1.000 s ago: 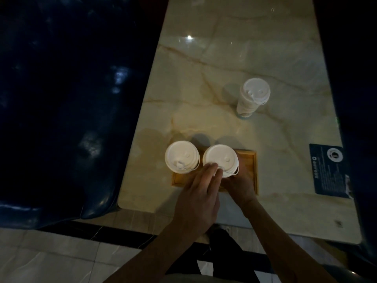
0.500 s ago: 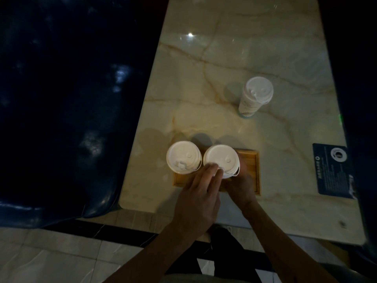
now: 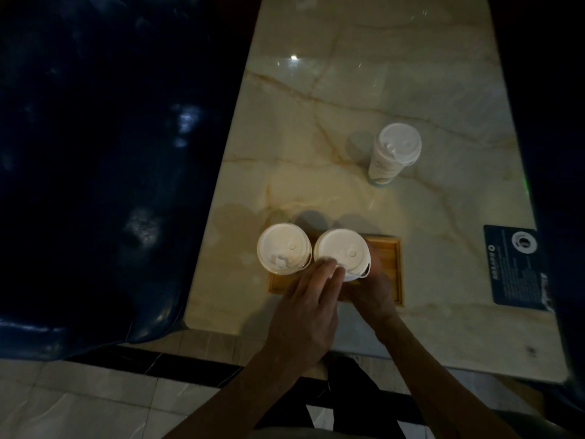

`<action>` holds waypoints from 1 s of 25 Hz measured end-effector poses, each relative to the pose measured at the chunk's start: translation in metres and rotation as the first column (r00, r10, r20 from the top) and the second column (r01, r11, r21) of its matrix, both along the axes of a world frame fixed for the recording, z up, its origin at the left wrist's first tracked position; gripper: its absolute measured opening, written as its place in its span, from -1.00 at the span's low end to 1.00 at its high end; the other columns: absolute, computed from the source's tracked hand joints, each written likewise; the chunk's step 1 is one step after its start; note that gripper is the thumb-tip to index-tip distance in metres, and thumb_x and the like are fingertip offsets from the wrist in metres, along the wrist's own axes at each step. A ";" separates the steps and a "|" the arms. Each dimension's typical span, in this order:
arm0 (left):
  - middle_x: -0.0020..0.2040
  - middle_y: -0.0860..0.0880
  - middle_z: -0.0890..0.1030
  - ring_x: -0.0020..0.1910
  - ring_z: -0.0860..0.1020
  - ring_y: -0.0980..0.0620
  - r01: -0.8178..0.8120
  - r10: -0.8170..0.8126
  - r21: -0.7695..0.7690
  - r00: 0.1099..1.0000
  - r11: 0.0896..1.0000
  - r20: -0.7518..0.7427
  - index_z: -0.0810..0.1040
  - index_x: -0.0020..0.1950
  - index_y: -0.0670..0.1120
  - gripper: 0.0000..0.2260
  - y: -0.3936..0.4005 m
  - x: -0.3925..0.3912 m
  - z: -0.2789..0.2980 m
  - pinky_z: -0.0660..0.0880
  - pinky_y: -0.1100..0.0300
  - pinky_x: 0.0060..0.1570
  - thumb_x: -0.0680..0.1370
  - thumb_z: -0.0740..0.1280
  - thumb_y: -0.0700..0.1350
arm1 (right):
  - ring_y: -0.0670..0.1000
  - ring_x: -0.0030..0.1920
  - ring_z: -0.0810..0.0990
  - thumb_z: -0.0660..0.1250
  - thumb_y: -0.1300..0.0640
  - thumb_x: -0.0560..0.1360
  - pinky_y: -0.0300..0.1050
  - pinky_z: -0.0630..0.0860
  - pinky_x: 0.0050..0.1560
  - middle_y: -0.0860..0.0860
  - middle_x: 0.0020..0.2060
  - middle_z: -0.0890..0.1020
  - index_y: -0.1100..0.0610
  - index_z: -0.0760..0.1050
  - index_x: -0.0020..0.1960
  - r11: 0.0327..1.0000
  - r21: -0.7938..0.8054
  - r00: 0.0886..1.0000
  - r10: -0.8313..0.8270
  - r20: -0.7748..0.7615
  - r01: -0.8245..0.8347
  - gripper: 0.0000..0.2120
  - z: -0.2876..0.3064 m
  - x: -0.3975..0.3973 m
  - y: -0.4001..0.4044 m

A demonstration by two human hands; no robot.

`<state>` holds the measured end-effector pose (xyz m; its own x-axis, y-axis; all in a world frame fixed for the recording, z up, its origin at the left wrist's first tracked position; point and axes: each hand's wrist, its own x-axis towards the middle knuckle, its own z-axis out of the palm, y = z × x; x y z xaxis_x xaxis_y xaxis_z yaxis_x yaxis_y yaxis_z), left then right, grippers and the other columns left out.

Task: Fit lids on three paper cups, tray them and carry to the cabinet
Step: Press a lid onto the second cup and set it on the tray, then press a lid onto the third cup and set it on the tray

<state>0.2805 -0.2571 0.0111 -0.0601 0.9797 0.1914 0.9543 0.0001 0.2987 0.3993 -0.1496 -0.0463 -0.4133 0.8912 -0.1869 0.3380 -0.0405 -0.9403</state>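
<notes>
Paper cups are what I'm tracking, with the wooden tray [image 3: 391, 267] as my landmark, near the front edge of the marble surface [image 3: 316, 153]. Two lidded cups stand on the tray: the left cup [image 3: 282, 248] at its left end, the middle cup [image 3: 340, 251] just beside it. My left hand [image 3: 304, 315] rests straightened fingertips on the middle cup's lid [image 3: 335, 248] at its near rim. My right hand [image 3: 372, 293] wraps that cup's side from the right. The third lidded cup [image 3: 394, 153] stands off the tray, well beyond its right end. A dark card [image 3: 516, 267] lies right of the tray.
</notes>
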 end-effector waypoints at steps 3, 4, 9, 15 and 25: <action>0.43 -0.17 0.45 0.43 0.42 -0.11 0.012 -0.012 -0.004 1.000 1.000 -0.022 0.45 0.42 -0.18 -0.56 0.000 -0.001 0.002 0.46 0.04 0.34 0.55 0.29 -0.11 | -0.47 0.16 0.51 0.58 -0.10 0.22 -0.59 0.43 0.08 -0.55 0.13 0.54 -0.36 0.34 0.29 0.998 -0.051 0.999 0.020 -0.028 -0.021 -0.28 0.000 0.001 0.000; 0.43 -0.17 0.45 0.43 0.42 -0.11 0.013 -0.013 -0.011 1.000 1.000 -0.020 0.45 0.42 -0.18 -0.55 -0.001 -0.001 0.004 0.47 0.04 0.33 0.54 0.32 -0.11 | -0.48 0.15 0.51 0.61 -0.07 0.21 -0.59 0.44 0.08 -0.55 0.12 0.54 -0.31 0.35 0.29 0.997 -0.063 0.999 0.035 -0.035 -0.037 -0.25 -0.002 0.002 0.000; 0.42 -0.11 0.47 0.41 0.45 -0.07 0.004 -0.003 -0.026 0.999 1.000 0.050 0.47 0.41 -0.12 -0.54 -0.003 -0.003 0.014 0.52 0.06 0.28 0.52 0.37 -0.04 | -0.30 0.26 0.53 0.61 -0.17 0.15 -0.41 0.44 0.26 -0.13 0.25 0.57 0.09 0.35 0.42 0.995 -0.017 0.996 0.093 -0.011 -0.094 -0.06 0.011 0.005 0.006; 0.10 0.03 0.67 0.04 0.65 0.03 0.003 -0.006 0.060 0.999 0.998 0.048 0.65 0.15 -0.01 -0.74 0.029 -0.037 0.043 0.62 0.17 -0.08 0.50 0.34 0.01 | -0.04 0.34 0.55 0.56 -0.02 0.37 -0.34 0.41 0.25 -0.16 0.36 0.55 -0.27 0.36 0.40 0.957 -0.052 0.857 0.279 0.434 -0.285 -0.32 0.026 0.055 0.038; 0.31 0.11 0.49 0.26 0.49 0.08 0.298 -0.326 -0.333 0.945 0.895 -0.030 0.52 0.30 0.08 -0.66 0.202 -0.079 0.070 0.48 0.13 0.12 0.56 0.30 0.13 | 0.07 0.34 0.52 0.36 -0.19 0.52 -0.06 0.46 0.26 0.04 0.37 0.53 -0.05 0.31 0.48 0.916 -0.179 0.520 0.355 0.777 -0.358 -0.41 0.046 0.091 0.143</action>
